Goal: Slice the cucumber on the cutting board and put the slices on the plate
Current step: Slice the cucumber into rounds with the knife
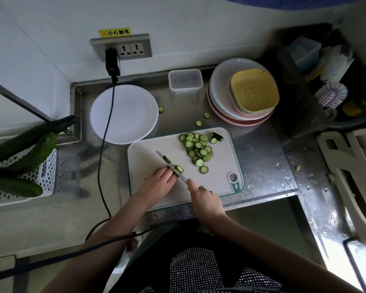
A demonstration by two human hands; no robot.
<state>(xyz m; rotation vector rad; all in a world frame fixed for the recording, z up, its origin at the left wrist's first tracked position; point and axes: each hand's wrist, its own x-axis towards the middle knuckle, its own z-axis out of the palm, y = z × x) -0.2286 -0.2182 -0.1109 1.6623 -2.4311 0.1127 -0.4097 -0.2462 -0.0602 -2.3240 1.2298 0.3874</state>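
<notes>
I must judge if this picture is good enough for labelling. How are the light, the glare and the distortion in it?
Head view: light is dim and uneven; the white plate and wall are brightest, the lower foreground dark. Glare and water drops shine on the steel counter at right. Wide-angle distortion bends the edges. The cucumber slices, knife and both hands on the cutting board are sharp enough.

**Layout on the counter**

The board (156,193) lay at the front of the counter (262,157), slices (198,150) piled on its far right. The plate (124,114) sat behind it to the left, stacked dishes (242,92) behind right, a box (185,81) between them.
</notes>
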